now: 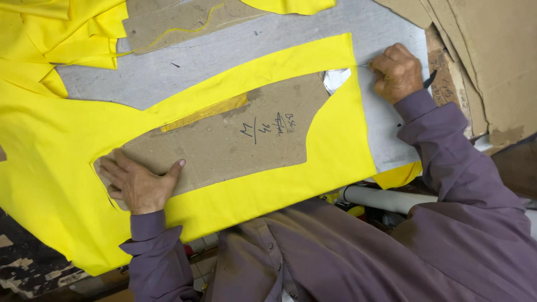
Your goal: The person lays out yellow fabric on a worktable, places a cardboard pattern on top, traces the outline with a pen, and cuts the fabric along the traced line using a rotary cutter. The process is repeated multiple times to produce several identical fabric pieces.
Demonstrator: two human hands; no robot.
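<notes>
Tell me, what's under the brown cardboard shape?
Yellow cloth lies under the cardboard pattern, showing all around it. The left hand presses the pattern flat. Whatever lies beneath its middle is covered, though grey table shows beyond the cloth.

Buttoned purple long-sleeved shirt [358, 251]

Left hand [137, 183] flat, fingers spread, pressing the near end of a brown cardboard pattern [235, 134] lying on yellow fabric [330, 156]. Right hand [396, 71] closed around a thin marking tool, tip at the fabric's far right corner. Grey table [184, 61] underneath. More cardboard pieces [492, 50] at table's right edge.
</notes>
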